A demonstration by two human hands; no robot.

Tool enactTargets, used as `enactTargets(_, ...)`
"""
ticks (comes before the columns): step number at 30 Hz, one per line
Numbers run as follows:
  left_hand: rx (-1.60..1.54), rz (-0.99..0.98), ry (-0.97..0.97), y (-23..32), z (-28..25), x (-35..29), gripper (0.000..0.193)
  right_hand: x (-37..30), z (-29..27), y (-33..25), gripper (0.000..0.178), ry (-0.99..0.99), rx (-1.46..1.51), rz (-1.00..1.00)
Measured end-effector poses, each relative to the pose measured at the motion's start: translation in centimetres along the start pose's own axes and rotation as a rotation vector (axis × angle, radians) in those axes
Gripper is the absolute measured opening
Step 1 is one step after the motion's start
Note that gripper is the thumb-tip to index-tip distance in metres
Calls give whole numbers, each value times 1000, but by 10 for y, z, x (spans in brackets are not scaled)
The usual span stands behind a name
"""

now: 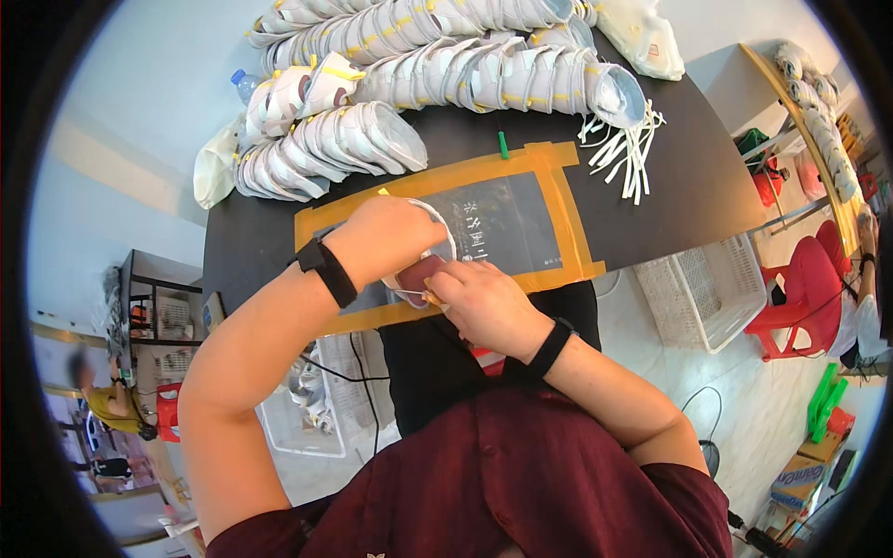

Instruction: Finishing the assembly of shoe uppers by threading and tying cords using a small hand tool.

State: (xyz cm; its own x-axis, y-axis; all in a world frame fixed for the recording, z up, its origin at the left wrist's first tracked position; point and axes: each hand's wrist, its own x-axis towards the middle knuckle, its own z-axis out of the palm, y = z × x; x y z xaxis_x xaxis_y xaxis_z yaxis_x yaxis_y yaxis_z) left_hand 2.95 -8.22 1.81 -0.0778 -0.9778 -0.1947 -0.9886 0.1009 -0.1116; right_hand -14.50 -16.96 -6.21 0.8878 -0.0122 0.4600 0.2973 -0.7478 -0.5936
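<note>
Over the near side of the table, my left hand [395, 232] is curled around a white and grey shoe upper [420, 275] with a maroon patch. Its fingertips are partly hidden inside the upper's opening. Close against the near end of the upper, my right hand [484, 302] pinches a small tool [431, 298] with a yellowish handle and a thin metal shaft. The shaft lies across the upper's edge; where its tip ends is unclear. Beneath both hands is a dark sheet [521, 219] framed with brown-yellow tape [566, 219].
Nested rows of shoe uppers [484, 79] and a shorter stack [326, 153] fill the far side of the black table [693, 177]. White strips [633, 153] hang at its right, near a green-handled tool [503, 145]. A white crate [702, 293] and red chair [805, 288] stand right.
</note>
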Motion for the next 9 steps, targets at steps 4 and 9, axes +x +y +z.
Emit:
enactTargets(4, 32, -56, -44, 1, -6, 2, 11, 1, 0, -2, 22, 23, 24, 22)
enactTargets(9, 78, -150, -139, -6, -7, 7, 14, 6, 7, -4, 34, -46, -1, 210)
